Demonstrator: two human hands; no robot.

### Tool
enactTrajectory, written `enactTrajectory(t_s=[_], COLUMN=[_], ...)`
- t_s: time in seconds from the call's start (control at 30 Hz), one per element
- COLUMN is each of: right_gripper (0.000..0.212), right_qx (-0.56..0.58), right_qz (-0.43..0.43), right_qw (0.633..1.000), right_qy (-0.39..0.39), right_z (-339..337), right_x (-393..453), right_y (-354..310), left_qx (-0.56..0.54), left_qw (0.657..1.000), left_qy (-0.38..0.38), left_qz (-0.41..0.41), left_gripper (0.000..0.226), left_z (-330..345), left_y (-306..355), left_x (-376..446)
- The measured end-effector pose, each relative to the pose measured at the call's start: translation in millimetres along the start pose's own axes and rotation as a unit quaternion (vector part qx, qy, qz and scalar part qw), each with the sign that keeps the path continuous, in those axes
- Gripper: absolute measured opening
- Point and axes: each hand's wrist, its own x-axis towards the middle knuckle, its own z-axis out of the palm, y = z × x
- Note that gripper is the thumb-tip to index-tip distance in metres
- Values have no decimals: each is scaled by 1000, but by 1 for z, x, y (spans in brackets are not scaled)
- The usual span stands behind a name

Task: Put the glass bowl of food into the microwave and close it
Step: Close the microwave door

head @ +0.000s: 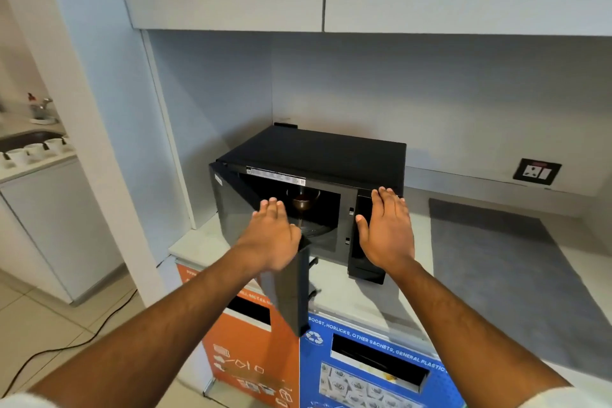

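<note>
Nearest the camera, two bare forearms reach up from the lower corners of the frame: the left hand (275, 235) lies flat on the top edge of the half-open microwave door (291, 295), fingers straight and together, pinching nothing, while the right hand (387, 232) presses open-palmed on the control panel (361, 209), fingers barely spread. The glass bowl of food (302, 201) already sits inside the microwave (318, 156) at centre frame, on the counter (496, 262). A hard shove on the door could, I judge, slide the microwave or jolt the bowl, and the right thumb lies near the closing edge.
</note>
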Motion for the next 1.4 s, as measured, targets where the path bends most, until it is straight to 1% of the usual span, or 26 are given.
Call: enactTrajectory(t_s=[0.13, 0.27, 0.4, 0.47, 0.6, 0.73, 1.07, 1.23, 1.4], right_gripper=[74, 93, 99, 94, 72, 60, 49, 49, 52], right_qx=[11, 36, 33, 24, 16, -3, -34, -47, -53], right_qz=[-4, 12, 44, 61, 105, 113, 166, 165, 145], right_qw=[1000, 999, 998, 997, 993, 991, 983, 982, 987], right_qy=[14, 35, 42, 42, 55, 69, 68, 78, 37], right_z=[-3, -6, -7, -6, -7, -12, -16, -14, -25], right_x=[1, 0, 0, 2, 9, 17, 30, 29, 23], right_y=[0, -7, -15, -18, -25, -30, -45, -47, -53], left_qx=[44, 49, 74, 80, 83, 76, 70, 70, 64], left_qw=[996, 991, 984, 981, 977, 974, 969, 967, 964], left_qy=[40, 49, 73, 83, 102, 116, 117, 112, 97], left_qz=[71, 113, 147, 156, 169, 182, 208, 217, 240], left_gripper=[68, 70, 69, 68, 68, 67, 67, 67, 67], left_z=[17, 26, 35, 38, 42, 47, 45, 47, 43], left_y=[14, 21, 21, 21, 20, 17, 16, 13, 4], left_x=[35, 72, 98, 109, 126, 135, 145, 149, 146])
